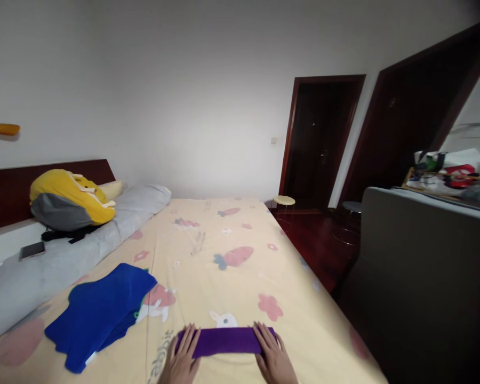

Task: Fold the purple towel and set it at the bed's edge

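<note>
Hands: left hand [183, 358] flat, fingers spread, palm down on the left end of a purple cloth [226, 341]; right hand [274, 357] likewise flat and spread on its right end; neither pinches anything. Purple cloth: folded to a narrow band, lying crosswise on the bed [224, 234] at its near edge, between the two hands. Bed sheet: pale yellow, printed with carrots, flowers and a rabbit. Blue cloth [100, 312]: folded, on the sheet to the left of the purple one, apart from it. Grey bolster [64, 250]: along the left side of the bed. Yellow and grey plush [68, 200]: on the bolster, against the dark headboard [8, 186]. Phone [32, 249]: dark, just beside the plush. Stool [284, 200]: round, pale, on the dark floor by a dark door [322, 138]. Grey cabinet [424, 266]: to the right of the bed, clutter on top
</note>
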`<state>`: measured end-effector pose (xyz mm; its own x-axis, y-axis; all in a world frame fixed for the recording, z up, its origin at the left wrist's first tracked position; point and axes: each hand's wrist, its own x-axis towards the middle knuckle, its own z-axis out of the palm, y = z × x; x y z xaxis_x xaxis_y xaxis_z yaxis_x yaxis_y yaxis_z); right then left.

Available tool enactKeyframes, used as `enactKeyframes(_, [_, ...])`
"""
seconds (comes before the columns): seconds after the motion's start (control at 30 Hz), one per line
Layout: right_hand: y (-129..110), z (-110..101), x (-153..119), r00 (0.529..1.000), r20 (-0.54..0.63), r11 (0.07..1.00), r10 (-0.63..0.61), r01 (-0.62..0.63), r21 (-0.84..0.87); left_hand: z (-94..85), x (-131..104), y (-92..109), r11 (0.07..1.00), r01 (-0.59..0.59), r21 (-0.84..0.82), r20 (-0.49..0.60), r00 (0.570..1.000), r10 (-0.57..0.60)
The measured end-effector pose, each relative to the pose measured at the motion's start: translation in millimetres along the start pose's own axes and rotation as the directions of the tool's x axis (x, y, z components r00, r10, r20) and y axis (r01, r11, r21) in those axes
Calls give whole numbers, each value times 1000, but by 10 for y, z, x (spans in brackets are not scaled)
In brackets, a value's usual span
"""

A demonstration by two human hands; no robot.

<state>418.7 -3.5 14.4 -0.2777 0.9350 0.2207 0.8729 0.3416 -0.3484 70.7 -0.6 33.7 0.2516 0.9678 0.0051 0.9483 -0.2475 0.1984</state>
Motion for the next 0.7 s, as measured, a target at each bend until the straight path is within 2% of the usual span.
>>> enactKeyframes(0.1, [101, -67, -39, 998, 16, 996, 67, -67, 53, -104, -53, -46, 997, 75, 3, 43, 996, -75])
enactKeyframes(0.23, [91, -95, 10, 992, 70, 988, 101, -108, 114, -223, -63, 44, 990, 139, -11, 119, 983, -136])
enactKeyframes(0.37, [-37, -236, 80, 989, 59, 985, 138, -143, 96, -177, -47, 50, 990, 139, 22, 107, 984, -140])
enactKeyframes(0.53, [-233, -688, 219, 985, -39, 960, 170, -157, 230, -3, 5, -92, 989, 139, 50, 31, 990, -141])
enactKeyframes(0.63, [-337, -1085, 389, 988, -87, 946, 129, -97, 308, 44, 41, -189, 986, 164, 37, -41, 986, -162])
enactKeyframes(0.7, [-474, -1409, 522, 988, -134, 934, 77, -25, 357, 49, 73, -183, 990, 138, 2, -122, 983, -137])
